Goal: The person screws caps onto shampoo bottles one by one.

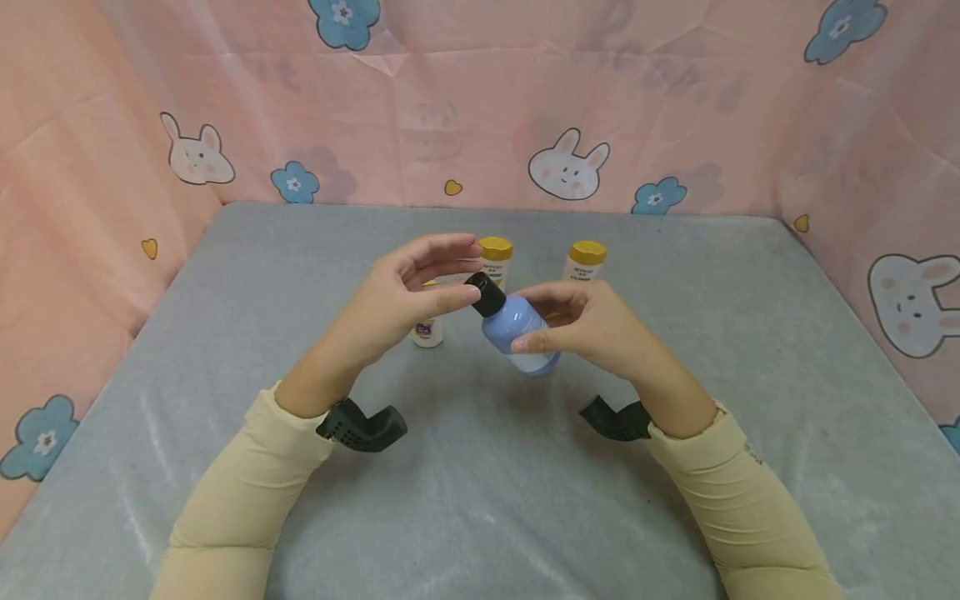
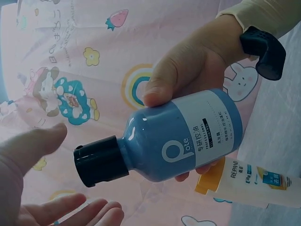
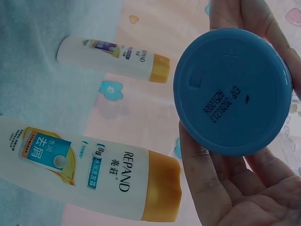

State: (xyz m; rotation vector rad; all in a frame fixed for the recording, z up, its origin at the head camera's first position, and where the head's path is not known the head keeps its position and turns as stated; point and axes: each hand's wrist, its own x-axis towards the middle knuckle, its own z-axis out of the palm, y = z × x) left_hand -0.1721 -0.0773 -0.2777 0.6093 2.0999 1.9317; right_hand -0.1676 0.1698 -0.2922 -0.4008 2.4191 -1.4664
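Tilted in the air above the table is a blue shampoo bottle [image 1: 517, 329] with a white label. My right hand [image 1: 588, 321] grips its body, thumb on the near side and fingers behind. The bottle's black cap [image 2: 101, 161] points toward my left hand [image 1: 408, 287], whose thumb and fingers are spread around it. In the left wrist view a gap shows between those fingers and the cap. The bottle's round base [image 3: 233, 92], with printed date marks, faces the right wrist camera.
White bottles with yellow caps stand behind the hands: one [image 1: 427, 333] partly hidden by my left hand, another [image 1: 495, 250] behind the black cap, a third [image 1: 587, 262] behind my right hand. A grey cloth covers the table [image 1: 480, 500]; a pink printed curtain [image 1: 480, 108] hangs around it.
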